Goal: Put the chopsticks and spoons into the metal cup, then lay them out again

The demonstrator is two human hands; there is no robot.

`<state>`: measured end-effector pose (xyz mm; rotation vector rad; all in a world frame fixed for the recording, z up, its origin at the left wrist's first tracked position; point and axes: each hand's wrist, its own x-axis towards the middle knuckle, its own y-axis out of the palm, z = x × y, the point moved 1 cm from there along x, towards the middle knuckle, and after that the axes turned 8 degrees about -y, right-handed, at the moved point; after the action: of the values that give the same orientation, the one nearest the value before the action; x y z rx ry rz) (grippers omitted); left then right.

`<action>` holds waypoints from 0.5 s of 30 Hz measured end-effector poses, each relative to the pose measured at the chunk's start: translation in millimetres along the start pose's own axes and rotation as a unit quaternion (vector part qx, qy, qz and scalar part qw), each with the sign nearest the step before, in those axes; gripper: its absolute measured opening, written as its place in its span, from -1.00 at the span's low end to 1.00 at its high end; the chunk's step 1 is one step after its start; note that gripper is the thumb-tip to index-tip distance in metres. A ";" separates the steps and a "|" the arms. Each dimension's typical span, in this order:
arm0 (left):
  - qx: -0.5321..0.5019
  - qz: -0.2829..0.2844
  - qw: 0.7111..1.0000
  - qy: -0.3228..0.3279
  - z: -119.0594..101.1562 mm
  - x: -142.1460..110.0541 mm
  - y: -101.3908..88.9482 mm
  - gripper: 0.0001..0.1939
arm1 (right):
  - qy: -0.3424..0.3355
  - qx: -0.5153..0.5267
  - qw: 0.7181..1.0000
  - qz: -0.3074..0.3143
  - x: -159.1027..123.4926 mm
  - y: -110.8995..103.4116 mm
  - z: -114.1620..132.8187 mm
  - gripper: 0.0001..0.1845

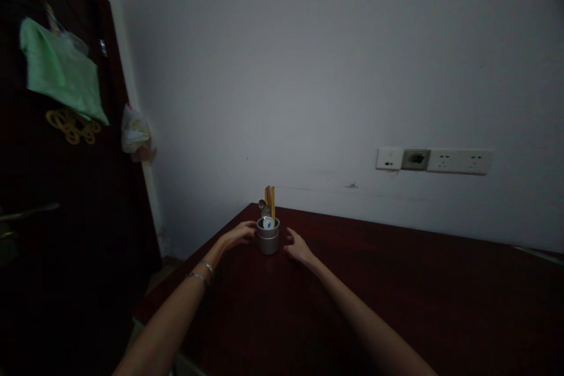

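A grey cylindrical utensil holder (268,242) stands upright on the dark red table (352,270), close to its far left corner. Wooden chopsticks (272,202), metal spoons (265,210) and a white spoon with a blue mark (268,223) stick up out of it. My left hand (240,233) is at the holder's left side, fingers apart and reaching to its wall; whether they touch it I cannot tell. On the other side, my right hand (298,246) is open with its fingers curved toward the holder, a small gap between them.
Behind the table rises a pale wall with a row of sockets and switches (434,160) at right. At left is a dark door (88,188) with a green cloth (61,70) hanging on it. A plastic bag (134,131) hangs by the door frame.
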<state>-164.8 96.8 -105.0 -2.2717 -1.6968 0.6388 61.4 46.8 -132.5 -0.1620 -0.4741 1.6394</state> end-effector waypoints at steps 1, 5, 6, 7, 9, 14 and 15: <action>-0.009 -0.029 0.999 -0.013 -1.5 2.2 -2.3 -0.47 | 0.001 0.004 1.000 0.003 -0.6 -1.6 -4.3 -0.17; -0.086 -0.159 0.983 -0.027 -12.5 7.6 -8.4 -0.60 | 0.000 0.012 1.000 0.011 -3.3 -9.8 -21.3 -0.20; -0.109 -0.181 0.977 -0.017 -16.4 8.3 -9.3 -0.62 | -0.001 0.011 1.000 0.010 -4.1 -12.6 -24.1 -0.22; -0.133 -0.200 0.971 -0.004 -20.8 8.9 -10.3 -0.64 | -0.001 0.009 1.000 0.009 -4.9 -15.9 -25.9 -0.25; -0.169 -0.228 0.959 0.026 -31.2 10.6 -12.8 -0.65 | 0.003 0.005 1.000 0.008 -6.1 -23.4 -26.6 -0.30; -0.186 -0.237 0.951 0.073 -65.0 20.7 -20.9 -0.63 | 0.012 0.006 1.000 0.014 -2.4 -41.5 -18.0 -0.37; -0.180 -0.234 0.952 0.084 -72.1 23.7 -22.4 -0.63 | 0.009 0.008 1.000 0.012 -0.3 -44.0 -16.2 -0.37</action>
<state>-144.1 131.3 -36.8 -1.9314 -2.2930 0.0339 107.9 52.3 -129.8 -0.1710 -0.4463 1.6637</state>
